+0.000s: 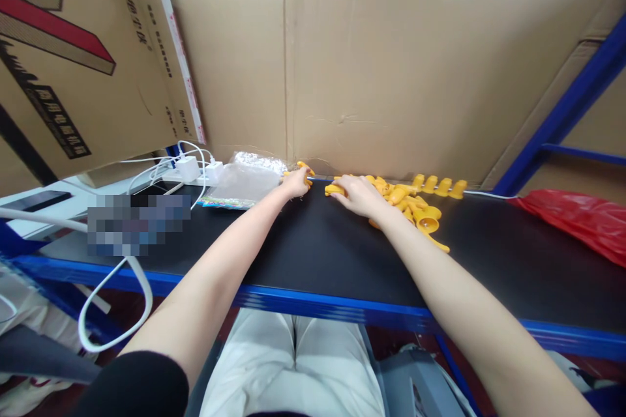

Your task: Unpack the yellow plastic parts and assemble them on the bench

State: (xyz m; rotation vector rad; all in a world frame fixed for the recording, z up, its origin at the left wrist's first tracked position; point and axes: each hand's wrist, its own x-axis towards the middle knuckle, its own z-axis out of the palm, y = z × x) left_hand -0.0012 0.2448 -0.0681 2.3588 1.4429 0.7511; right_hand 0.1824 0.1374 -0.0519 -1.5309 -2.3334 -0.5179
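Observation:
At the back of the black table, my left hand (295, 184) is closed round a yellow plastic piece (306, 167); its lower part is hidden by the fingers. To the right, my right hand (359, 194) has its fingers bent over another yellow plastic piece (334, 190) and appears to grip it. Beside and partly behind that hand lies a heap of yellow plastic parts (401, 195), some curved and one with a round cup (428, 217). Several small yellow cups (440, 186) stand in a row along the back edge.
Left of my hands lie clear plastic bags (239, 181), with white chargers (187, 169) and cables behind. A blurred item (139, 225) sits at the left. A red plastic bag (577, 218) lies far right. Cardboard (381, 71) walls the back; a blue rail (332, 303) edges the front.

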